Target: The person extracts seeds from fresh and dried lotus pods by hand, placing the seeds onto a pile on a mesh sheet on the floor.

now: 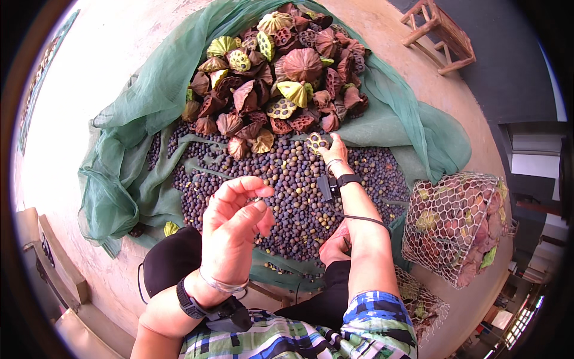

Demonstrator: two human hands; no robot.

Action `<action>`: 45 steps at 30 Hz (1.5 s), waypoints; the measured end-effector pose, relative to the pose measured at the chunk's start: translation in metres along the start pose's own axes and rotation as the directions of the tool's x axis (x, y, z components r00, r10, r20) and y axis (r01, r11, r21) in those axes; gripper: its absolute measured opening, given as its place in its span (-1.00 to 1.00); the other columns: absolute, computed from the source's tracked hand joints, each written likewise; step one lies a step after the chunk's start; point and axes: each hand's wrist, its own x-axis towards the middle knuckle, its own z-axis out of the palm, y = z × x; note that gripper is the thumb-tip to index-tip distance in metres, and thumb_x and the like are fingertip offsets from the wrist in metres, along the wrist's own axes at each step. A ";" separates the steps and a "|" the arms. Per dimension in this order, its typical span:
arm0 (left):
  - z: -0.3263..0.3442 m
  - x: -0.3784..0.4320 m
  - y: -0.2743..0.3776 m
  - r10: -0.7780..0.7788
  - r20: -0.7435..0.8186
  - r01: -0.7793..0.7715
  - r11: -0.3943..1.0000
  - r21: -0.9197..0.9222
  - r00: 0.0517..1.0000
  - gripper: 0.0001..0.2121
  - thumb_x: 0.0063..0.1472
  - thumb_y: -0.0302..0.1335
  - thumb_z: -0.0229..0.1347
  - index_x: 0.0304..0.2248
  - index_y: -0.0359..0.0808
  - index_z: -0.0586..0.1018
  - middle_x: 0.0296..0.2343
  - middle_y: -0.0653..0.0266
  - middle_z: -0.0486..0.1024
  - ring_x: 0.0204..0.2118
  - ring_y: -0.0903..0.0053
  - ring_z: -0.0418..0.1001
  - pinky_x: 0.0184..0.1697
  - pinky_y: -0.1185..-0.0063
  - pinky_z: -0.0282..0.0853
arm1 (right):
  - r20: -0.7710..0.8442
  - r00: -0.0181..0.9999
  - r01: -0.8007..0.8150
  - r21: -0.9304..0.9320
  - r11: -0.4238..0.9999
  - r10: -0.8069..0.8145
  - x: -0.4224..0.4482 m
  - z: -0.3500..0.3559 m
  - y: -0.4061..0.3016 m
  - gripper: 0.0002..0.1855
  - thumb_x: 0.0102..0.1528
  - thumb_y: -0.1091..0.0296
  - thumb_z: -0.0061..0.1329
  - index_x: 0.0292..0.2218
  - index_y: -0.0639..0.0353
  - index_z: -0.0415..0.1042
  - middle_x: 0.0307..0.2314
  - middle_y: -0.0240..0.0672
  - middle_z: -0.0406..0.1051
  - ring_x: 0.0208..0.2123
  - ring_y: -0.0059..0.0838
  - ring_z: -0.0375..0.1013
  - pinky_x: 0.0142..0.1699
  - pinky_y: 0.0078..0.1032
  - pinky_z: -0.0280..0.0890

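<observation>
My right hand (334, 151) reaches to the near edge of a heap of lotus seed pods (302, 65). It grips a small yellowish lotus seed pod (316, 143) whose holes face up. Raised above the loose lotus seeds (287, 179), my left hand (237, 224) has loosely curled fingers, with a gap between thumb and forefinger. Nothing shows in it, though part of the palm is hidden. The seeds, mostly dark purple with some tan ones, spread over a green mesh net (157, 98). Most pods are reddish brown and dry; a few are yellow-green.
On the right stands a wire-mesh basket (448, 224) full of pods, with a second mesh basket (421, 305) below it. A wooden stool (441, 36) is at the upper right. My bare foot (335, 244) rests at the seeds' near edge.
</observation>
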 end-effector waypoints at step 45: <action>0.011 -0.014 -0.079 -0.121 0.377 0.143 0.989 -0.032 0.918 -0.79 -0.11 -0.75 0.05 -0.39 -0.43 0.46 -0.49 0.30 0.46 -0.47 0.65 0.42 -0.35 0.69 0.35 | 0.340 0.934 -0.312 0.927 0.207 -0.112 -0.256 -0.189 -0.104 -0.69 0.08 0.19 -0.15 -0.23 0.25 0.29 -0.53 -0.38 0.35 -0.70 -0.71 0.16 -0.65 -0.77 0.05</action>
